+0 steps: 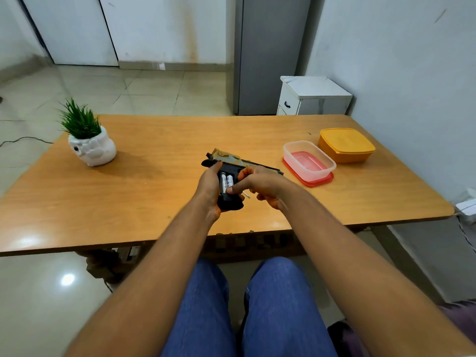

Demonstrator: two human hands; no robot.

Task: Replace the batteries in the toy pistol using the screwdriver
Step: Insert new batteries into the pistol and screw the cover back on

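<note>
A black and tan toy pistol [233,161] is held over the middle of the wooden table [154,202], grip toward me. Its battery compartment is uncovered and two white batteries [226,182] lie side by side in the grip. My left hand [209,188] wraps the grip from the left and below. My right hand [260,183] reaches in from the right, its index fingertip touching the lower end of the batteries. A thin metal screwdriver tip [246,194] pokes out under my right fingers; its handle is hidden in the palm. The battery cover is out of sight.
A white skull-shaped pot with a green plant [88,140] stands at the table's left. On the right sit a clear container on a red lid [307,162] and an orange lidded box [346,144]. A white cabinet [313,96] stands behind the table, against the wall.
</note>
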